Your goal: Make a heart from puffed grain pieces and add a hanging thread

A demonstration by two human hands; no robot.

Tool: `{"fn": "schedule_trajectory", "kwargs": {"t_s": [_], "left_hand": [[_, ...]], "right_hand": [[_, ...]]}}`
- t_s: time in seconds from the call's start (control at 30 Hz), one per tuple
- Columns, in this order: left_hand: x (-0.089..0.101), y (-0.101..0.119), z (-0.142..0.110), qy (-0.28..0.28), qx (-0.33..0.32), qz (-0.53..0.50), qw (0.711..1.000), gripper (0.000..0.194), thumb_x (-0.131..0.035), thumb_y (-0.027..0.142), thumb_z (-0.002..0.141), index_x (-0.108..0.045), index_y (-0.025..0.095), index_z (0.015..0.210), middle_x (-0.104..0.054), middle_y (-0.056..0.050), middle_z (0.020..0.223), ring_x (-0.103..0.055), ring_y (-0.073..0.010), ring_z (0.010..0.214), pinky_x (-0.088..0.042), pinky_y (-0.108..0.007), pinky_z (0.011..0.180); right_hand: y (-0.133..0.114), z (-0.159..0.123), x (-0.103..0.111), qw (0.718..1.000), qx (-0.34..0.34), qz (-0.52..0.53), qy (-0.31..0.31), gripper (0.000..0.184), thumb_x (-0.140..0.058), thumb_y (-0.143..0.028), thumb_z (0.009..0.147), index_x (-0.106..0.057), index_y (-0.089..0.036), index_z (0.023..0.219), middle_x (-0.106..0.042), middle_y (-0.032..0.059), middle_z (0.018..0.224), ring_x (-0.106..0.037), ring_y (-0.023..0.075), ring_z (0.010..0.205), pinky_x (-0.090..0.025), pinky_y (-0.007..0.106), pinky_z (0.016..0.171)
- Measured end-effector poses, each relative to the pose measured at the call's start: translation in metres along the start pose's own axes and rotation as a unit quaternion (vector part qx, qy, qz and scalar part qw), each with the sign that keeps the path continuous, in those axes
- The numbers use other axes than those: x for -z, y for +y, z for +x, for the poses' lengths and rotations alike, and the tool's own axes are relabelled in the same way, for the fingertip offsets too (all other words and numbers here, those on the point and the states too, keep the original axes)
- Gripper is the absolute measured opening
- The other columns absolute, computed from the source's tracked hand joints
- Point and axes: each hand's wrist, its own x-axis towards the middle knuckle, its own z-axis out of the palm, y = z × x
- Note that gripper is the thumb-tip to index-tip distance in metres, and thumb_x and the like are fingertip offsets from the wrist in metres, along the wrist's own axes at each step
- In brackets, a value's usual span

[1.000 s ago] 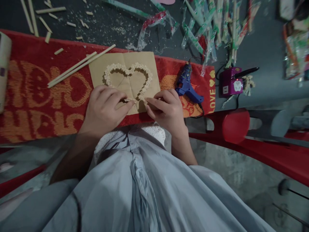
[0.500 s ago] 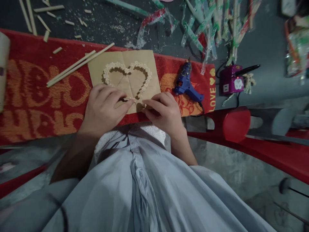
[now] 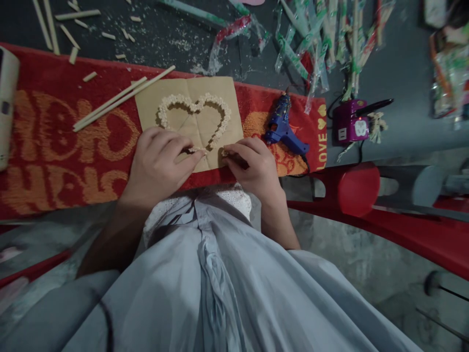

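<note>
A heart outline (image 3: 223, 128) made of small pale pieces stands on a creased tan sheet of paper (image 3: 208, 128); a gap shows near its lower point. My left hand (image 3: 159, 159) lies over the heart's lower left side, fingers closed on that stretch of the outline, its thumb tip by the gap. Right of the gap, my right hand (image 3: 252, 164) pinches a small pale piece (image 3: 224, 153), apart from the heart. The left hand hides part of the outline.
A red towel (image 3: 66, 181) lies under the paper. Two chopsticks (image 3: 122, 100) cross the paper's left corner. To the right are a blue glue gun (image 3: 284, 127) and a purple box with a lit red light (image 3: 351, 122). Plastic wrappers (image 3: 304, 44) and cut sticks (image 3: 76, 14) lie behind.
My right hand has shifted slightly right, away from the heart's lower point, with the small pale piece between its fingertips. My left hand has hardly moved.
</note>
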Motion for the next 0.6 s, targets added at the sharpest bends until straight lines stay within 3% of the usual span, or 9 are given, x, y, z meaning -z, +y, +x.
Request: {"fn": "schedule_trajectory", "kwargs": {"t_s": [0.2,0.43,0.6], "left_hand": [[-0.001,-0.001,-0.002,0.005,0.000,-0.007,1.000,0.022,-0.059,0.024,0.101,-0.070,0.037,0.115,-0.074,-0.004,0.112,-0.067,-0.0276,0.108,-0.053,-0.054,0.098],[0.002,0.000,0.000,-0.013,0.014,-0.033,0.999,0.020,-0.059,0.021,0.102,-0.071,0.034,0.112,-0.074,-0.005,0.113,-0.066,-0.0276,0.110,-0.051,-0.053,0.102],[0.003,0.000,0.001,-0.014,0.013,-0.030,0.999,0.022,-0.058,0.019,0.103,-0.070,0.034,0.114,-0.073,-0.004,0.113,-0.064,-0.0258,0.110,-0.051,-0.051,0.101]], "right_hand": [[-0.003,0.002,0.002,0.998,-0.044,-0.002,-0.037,0.012,-0.066,-0.021,0.097,-0.074,-0.020,0.106,-0.069,0.0088,0.097,-0.064,0.0238,0.090,-0.053,0.039,0.082],[-0.005,0.003,-0.007,1.000,0.011,-0.015,0.006,0.015,-0.060,-0.021,0.103,-0.075,-0.022,0.107,-0.068,0.0078,0.095,-0.062,0.0213,0.089,-0.051,0.038,0.082],[-0.007,0.012,-0.011,0.999,0.037,-0.009,-0.019,0.016,-0.062,-0.025,0.104,-0.074,-0.025,0.115,-0.065,0.0069,0.099,-0.060,0.0217,0.093,-0.053,0.042,0.088]]}}
